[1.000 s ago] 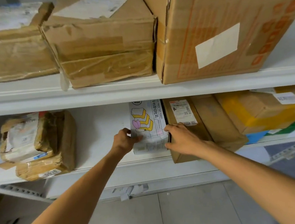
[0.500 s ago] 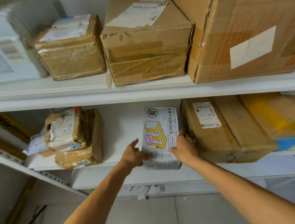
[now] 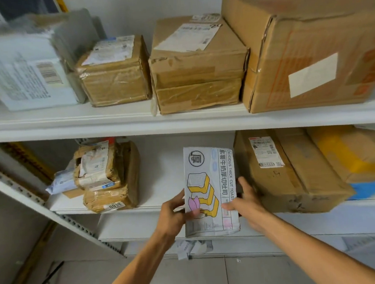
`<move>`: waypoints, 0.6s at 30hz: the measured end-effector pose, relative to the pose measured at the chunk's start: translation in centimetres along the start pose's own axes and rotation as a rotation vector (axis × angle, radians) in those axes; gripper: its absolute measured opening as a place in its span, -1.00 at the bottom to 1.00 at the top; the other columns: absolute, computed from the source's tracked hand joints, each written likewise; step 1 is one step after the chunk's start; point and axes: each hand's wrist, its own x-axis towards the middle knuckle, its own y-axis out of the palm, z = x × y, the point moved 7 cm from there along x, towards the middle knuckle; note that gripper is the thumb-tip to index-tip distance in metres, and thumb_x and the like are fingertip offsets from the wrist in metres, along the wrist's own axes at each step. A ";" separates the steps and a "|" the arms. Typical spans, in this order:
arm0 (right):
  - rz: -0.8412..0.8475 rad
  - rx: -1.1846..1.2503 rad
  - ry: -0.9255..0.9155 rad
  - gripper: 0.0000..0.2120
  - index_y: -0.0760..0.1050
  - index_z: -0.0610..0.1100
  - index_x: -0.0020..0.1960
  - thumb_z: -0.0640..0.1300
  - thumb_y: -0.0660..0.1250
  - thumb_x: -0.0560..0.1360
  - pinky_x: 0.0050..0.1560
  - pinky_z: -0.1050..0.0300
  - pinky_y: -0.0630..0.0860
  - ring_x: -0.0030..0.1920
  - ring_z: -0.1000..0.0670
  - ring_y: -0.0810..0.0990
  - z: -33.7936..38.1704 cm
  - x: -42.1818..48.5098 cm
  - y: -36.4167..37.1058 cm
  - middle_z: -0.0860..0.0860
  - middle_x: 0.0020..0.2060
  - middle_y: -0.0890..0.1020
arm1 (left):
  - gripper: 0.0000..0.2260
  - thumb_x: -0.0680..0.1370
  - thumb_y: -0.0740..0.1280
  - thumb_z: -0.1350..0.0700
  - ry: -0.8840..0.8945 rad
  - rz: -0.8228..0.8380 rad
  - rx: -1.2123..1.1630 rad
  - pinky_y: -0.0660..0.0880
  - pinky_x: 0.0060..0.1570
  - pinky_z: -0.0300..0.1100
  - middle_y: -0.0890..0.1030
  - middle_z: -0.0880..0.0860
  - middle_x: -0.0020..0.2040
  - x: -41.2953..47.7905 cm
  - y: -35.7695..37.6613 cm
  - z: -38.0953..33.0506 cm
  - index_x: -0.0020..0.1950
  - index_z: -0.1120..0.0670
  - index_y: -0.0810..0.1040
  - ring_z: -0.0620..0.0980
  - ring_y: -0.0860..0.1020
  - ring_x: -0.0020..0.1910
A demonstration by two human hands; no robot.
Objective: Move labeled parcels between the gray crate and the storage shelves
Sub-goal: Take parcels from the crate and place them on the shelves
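Observation:
A white toast box (image 3: 210, 185) printed with yellow bread slices stands upright at the front edge of the lower white shelf (image 3: 160, 202), partly overhanging it. My left hand (image 3: 174, 212) grips its left side, thumb on the printed front. My right hand (image 3: 247, 202) holds its right side, thumb on the front and fingers behind, squeezed between the box and a brown labeled carton (image 3: 281, 174). The gray crate is out of view.
The upper shelf (image 3: 113, 125) carries a white parcel (image 3: 24, 71) and three cardboard boxes (image 3: 196, 65). Taped brown parcels (image 3: 106, 177) lie at the lower left, a yellow-taped box (image 3: 358, 153) at the right. A slanted shelf rail (image 3: 53, 210) runs lower left over the tiled floor.
The toast box has come forward toward the shelf edge with both hands on its sides. My view has shifted up and left, showing more of the upper shelf.

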 end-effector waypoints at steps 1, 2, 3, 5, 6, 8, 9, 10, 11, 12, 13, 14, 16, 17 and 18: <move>-0.012 0.024 -0.014 -0.05 -0.03 0.01 0.58 -0.39 0.45 0.41 0.41 -0.14 0.32 0.44 -0.12 0.32 0.6 -0.6 -0.2 -0.04 0.49 0.29 | -0.57 0.43 0.48 0.29 0.019 -0.001 -0.021 0.61 0.00 -0.14 0.69 -0.03 0.09 -0.8 0.1 -0.5 0.26 0.03 0.58 0.03 0.65 0.07; -0.014 0.030 -0.040 -0.07 -0.02 0.00 0.58 -0.34 0.46 0.42 0.41 -0.15 0.33 0.45 -0.13 0.31 1.4 -1.3 -0.3 -0.04 0.50 0.26 | -0.63 0.44 0.47 0.30 0.034 -0.012 -0.043 0.60 0.00 -0.16 0.69 -0.01 0.07 -1.5 0.0 -1.1 0.22 0.07 0.61 0.04 0.65 0.07; -0.004 0.021 -0.065 -0.10 0.00 -0.01 0.57 -0.32 0.45 0.43 0.38 -0.15 0.36 0.44 -0.13 0.34 2.3 -2.0 -0.4 -0.04 0.50 0.27 | -0.68 0.44 0.47 0.30 0.045 -0.033 -0.058 0.60 0.00 -0.16 0.70 0.01 0.04 -2.1 -0.3 -1.7 0.17 0.12 0.63 0.05 0.65 0.06; 0.031 -0.004 -0.118 -0.30 0.17 -0.07 0.47 -0.36 0.41 0.45 0.28 -0.11 0.47 0.36 -0.13 0.44 4.2 -3.7 -0.3 -0.07 0.42 0.39 | -0.77 0.42 0.48 0.30 0.071 -0.095 -0.058 0.61 -0.01 -0.16 0.71 0.06 -0.01 -3.1 -0.9 -3.0 0.07 0.19 0.66 0.10 0.66 0.04; 0.051 -0.033 -0.148 -0.42 0.24 -0.09 0.35 -0.39 0.39 0.46 0.21 -0.09 0.51 0.30 -0.12 0.50 5.0 -4.6 -0.1 -0.10 0.37 0.45 | -0.79 0.41 0.49 0.31 0.081 -0.125 -0.053 0.61 -0.04 -0.17 0.71 0.08 -0.03 -3.5 -1.2 -3.4 0.03 0.21 0.66 0.13 0.65 0.02; 0.070 -0.076 -0.202 -0.38 0.20 -0.10 0.38 -0.44 0.37 0.46 0.18 -0.06 0.52 0.32 -0.12 0.49 6.1 -6.3 0.3 -0.13 0.37 0.44 | -0.74 0.38 0.51 0.34 0.094 -0.165 -0.044 0.61 -0.07 -0.15 0.70 0.12 -0.02 -4.1 -1.8 -4.0 0.05 0.23 0.64 0.19 0.65 0.04; 0.069 -0.086 -0.206 -0.25 0.10 -0.09 0.49 -0.46 0.37 0.45 0.21 -0.03 0.49 0.37 -0.12 0.43 6.2 -6.7 0.4 -0.13 0.40 0.39 | -0.66 0.36 0.53 0.35 0.095 -0.172 -0.043 0.61 -0.06 -0.13 0.70 0.14 0.01 -4.3 -2.0 -4.2 0.11 0.24 0.62 0.21 0.64 0.06; 0.059 -0.093 -0.214 -0.14 0.00 -0.07 0.56 -0.47 0.37 0.44 0.19 0.04 0.48 0.41 -0.11 0.38 6.3 -7.2 0.4 -0.12 0.43 0.36 | -0.52 0.32 0.55 0.37 0.092 -0.177 -0.055 0.62 -0.05 -0.09 0.68 0.15 0.05 -4.5 -2.3 -4.4 0.21 0.23 0.56 0.21 0.63 0.09; 0.055 -0.101 -0.233 -0.09 -0.05 -0.06 0.57 -0.49 0.37 0.43 0.10 0.14 0.47 0.40 -0.10 0.37 6.5 -7.7 0.3 -0.12 0.42 0.36 | -0.35 0.26 0.58 0.38 0.089 -0.178 -0.077 0.63 -0.03 -0.04 0.66 0.17 0.10 -4.5 -2.7 -4.5 0.32 0.19 0.48 0.20 0.61 0.11; 0.059 -0.105 -0.254 -0.08 -0.04 -0.05 0.58 -0.51 0.36 0.42 -0.01 0.24 0.46 0.36 -0.07 0.41 6.6 -8.2 0.4 -0.11 0.39 0.39 | -0.20 0.22 0.61 0.37 0.088 -0.167 -0.100 0.63 -0.01 0.02 0.65 0.18 0.13 -4.6 -3.0 -4.7 0.41 0.14 0.39 0.19 0.61 0.14; 0.072 -0.106 -0.275 -0.09 -0.01 -0.05 0.57 -0.53 0.35 0.41 -0.12 0.32 0.46 0.28 -0.04 0.45 6.6 -8.4 0.4 -0.10 0.35 0.42 | -0.11 0.20 0.61 0.38 0.103 -0.144 -0.117 0.62 0.01 0.08 0.64 0.18 0.15 -4.8 -3.1 -5.1 0.46 0.11 0.34 0.18 0.60 0.16; 0.085 -0.098 -0.298 -0.10 0.03 -0.04 0.56 -0.55 0.33 0.40 -0.24 0.38 0.50 0.17 0.01 0.48 6.7 -8.7 0.4 -0.08 0.30 0.45 | -0.11 0.22 0.58 0.41 0.133 -0.121 -0.126 0.60 0.03 0.11 0.65 0.17 0.15 -5.1 -3.0 -5.5 0.48 0.09 0.32 0.17 0.61 0.15; 0.097 -0.046 -0.328 -0.17 0.11 -0.02 0.48 -0.58 0.30 0.40 -0.40 0.40 0.49 0.02 0.11 0.45 6.8 -9.0 0.4 -0.02 0.17 0.47 | -0.25 0.30 0.48 0.51 0.210 -0.126 -0.125 0.62 -0.01 0.09 0.67 0.15 0.11 -6.0 -3.0 -6.1 0.42 0.11 0.39 0.15 0.64 0.10; 0.089 -0.009 -0.331 -0.25 0.17 -0.02 0.39 -0.59 0.30 0.40 -0.38 0.39 0.50 0.02 0.11 0.44 6.7 -9.1 0.4 0.00 0.13 0.47 | -0.33 0.32 0.43 0.55 0.245 -0.149 -0.127 0.63 -0.09 0.03 0.68 0.15 0.09 -6.4 -2.9 -6.2 0.37 0.15 0.43 0.14 0.65 0.07; 0.070 0.025 -0.332 -0.33 0.20 -0.03 0.27 -0.59 0.31 0.39 -0.32 0.37 0.50 0.05 0.09 0.44 6.5 -9.2 0.5 0.01 0.09 0.46 | -0.38 0.32 0.39 0.59 0.271 -0.174 -0.146 0.63 -0.17 -0.01 0.68 0.15 0.06 -6.7 -2.9 -6.0 0.31 0.18 0.45 0.14 0.66 0.04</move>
